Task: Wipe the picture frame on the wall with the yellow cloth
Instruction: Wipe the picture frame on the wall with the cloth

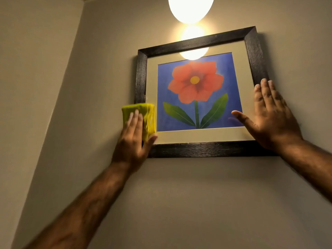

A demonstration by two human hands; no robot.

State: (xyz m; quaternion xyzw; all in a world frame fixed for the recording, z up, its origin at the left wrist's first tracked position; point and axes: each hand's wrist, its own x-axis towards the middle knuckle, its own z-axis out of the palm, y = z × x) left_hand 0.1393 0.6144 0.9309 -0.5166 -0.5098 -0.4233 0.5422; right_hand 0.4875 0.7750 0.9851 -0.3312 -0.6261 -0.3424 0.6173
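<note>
The left hand (133, 139) presses the folded yellow cloth (143, 117) flat on the picture frame (197, 150), lower left side. The right hand (271, 115), open (holding nothing), steadies the frame's right side. Most wiping looks left.

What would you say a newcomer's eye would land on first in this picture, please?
Probably the glowing lamp at the top, mirrored in the glass of the dark picture frame with its red flower on blue. Next, the yellow cloth pressed by the left hand over the frame's lower left side, while the right hand lies flat against its right edge.
</note>
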